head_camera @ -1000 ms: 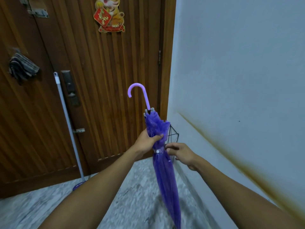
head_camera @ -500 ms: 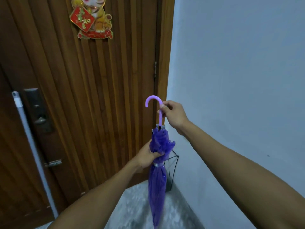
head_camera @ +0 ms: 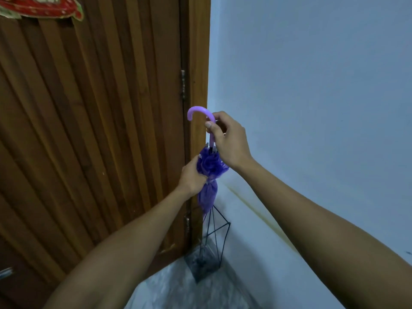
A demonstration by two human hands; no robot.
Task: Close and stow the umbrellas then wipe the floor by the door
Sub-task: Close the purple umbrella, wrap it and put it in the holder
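Purple umbrella, furled and strapped, hangs upright in the corner where the door meets the wall, its tip lowered into the top of a black wire stand. How far the tip reaches inside cannot be told, as the lower canopy is hidden behind the left hand and the wires. The right hand pinches the lilac hooked handle just below its curve, thumb in front. The left hand grips the bunched canopy below the rib tips. The stand sits on the grey mottled floor, against the pale blue wall on the right. The slatted wooden door fills the left, with a red paper decoration at its top edge.
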